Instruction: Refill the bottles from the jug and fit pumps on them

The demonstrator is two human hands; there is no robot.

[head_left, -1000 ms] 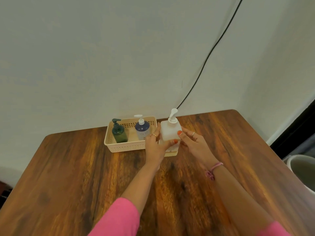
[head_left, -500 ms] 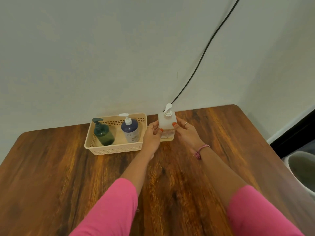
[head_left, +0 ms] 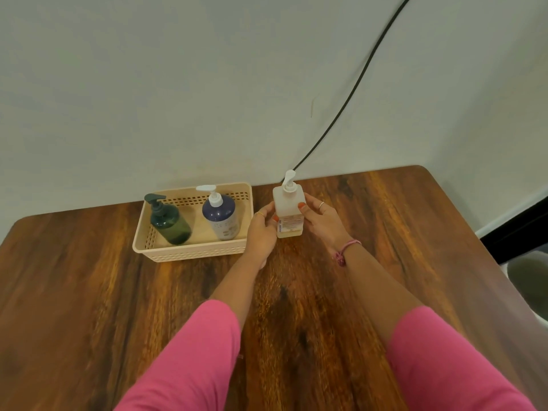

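my left hand [head_left: 261, 229] and my right hand [head_left: 321, 222] both have their grip on the white bottle [head_left: 289, 213] — fingers and thumbs curled against its opposite flat sides, pinching it between them at about mid-height. the bottle stands upright with its base on, or just above, the tabletop [head_left: 89, 292]; i can't tell which from here. its white pump [head_left: 289, 179] is already seated on the neck, spout pointing away towards twelve o'clock.

it looks like a stiff square plastic bottle, with what looks like a low band of pale liquid at the bottom, so i'd judge it fairly light and a little top-heavy with the pump on. the flat faces are smooth and could be slippery if any soap has run down them; the safest hold is where i have it now, on the body across two opposite faces, not by the pump head, which would press down or turn.

at nine o'clock from the bottle, just beside my left hand, sits the cream basket [head_left: 189, 253], with the dark blue bottle [head_left: 221, 216] at its right end and the green bottle [head_left: 169, 222] to its left, both upright with pumps on. at the basket's right end there seems to be room for this one. i see no jug in view.
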